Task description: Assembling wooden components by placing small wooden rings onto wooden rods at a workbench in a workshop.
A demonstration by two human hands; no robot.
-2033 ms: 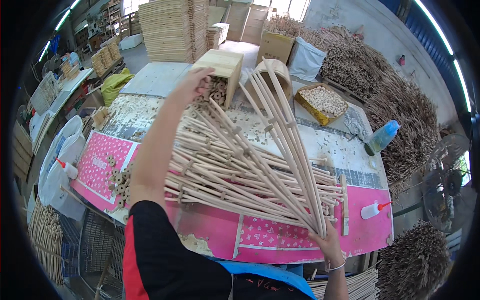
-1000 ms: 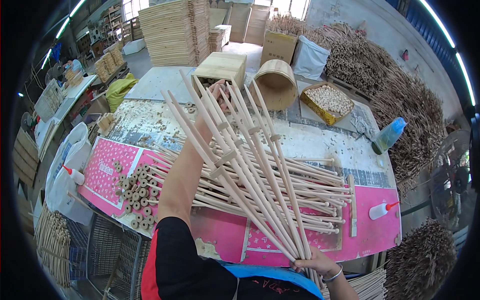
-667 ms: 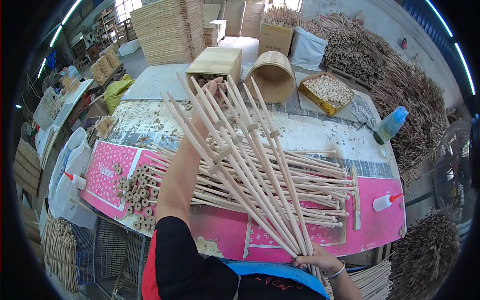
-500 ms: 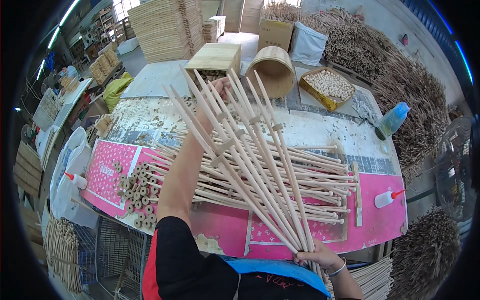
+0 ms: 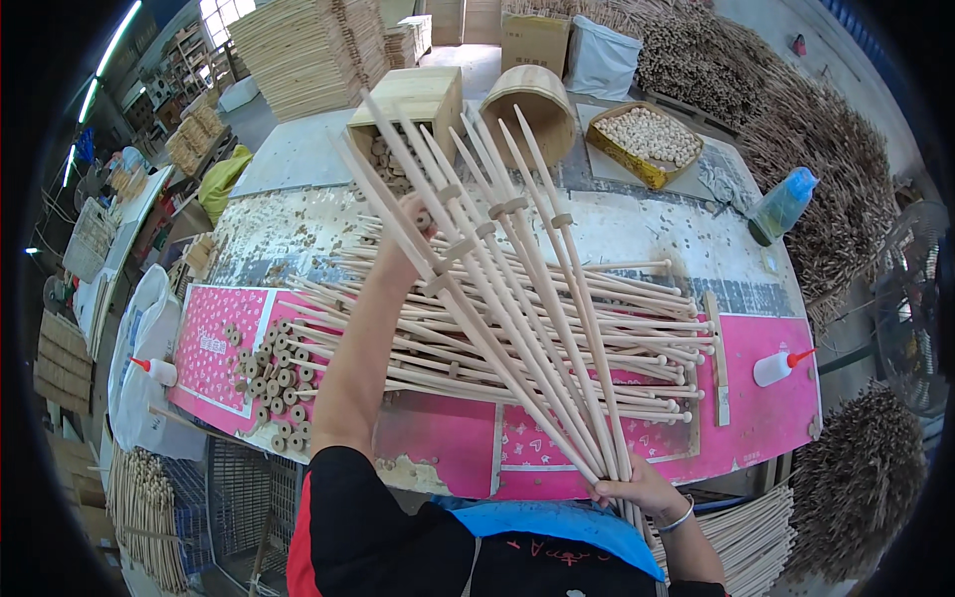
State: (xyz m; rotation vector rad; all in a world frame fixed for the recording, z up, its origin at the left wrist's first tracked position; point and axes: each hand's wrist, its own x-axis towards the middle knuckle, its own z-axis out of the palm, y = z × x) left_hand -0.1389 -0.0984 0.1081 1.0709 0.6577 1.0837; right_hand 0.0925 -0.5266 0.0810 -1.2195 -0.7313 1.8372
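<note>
Upper centre: left hand was partly hidden behind the sticks; number of wooden rings held could not be told. Lower centre: right hand covered part of the sticks' lower lengths. Far right: fan faded into dark rim. Upper left: contents of shelf were too small to identify.

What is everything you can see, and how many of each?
Pink-and-white worktable: one, centre
Fanned slim wooden sticks: several, pale, above the table
Knobbed wooden sticks: many, pale, across it
Round wooden rings: many, brown, table's left
Square wooden box: one, pale, far side
Round wooden tub: one, tan, right of that box
Low box of whitish balls: one, yellow, right of the tub
Plastic squeeze bottles: two, white with red tips, left and right
Stacked wooden boards: many, pale, behind
Heaped sticks: uncountable, brown, right
Hands: two, bare; left apparently holding a ring, right gripping the fanned sticks
</note>
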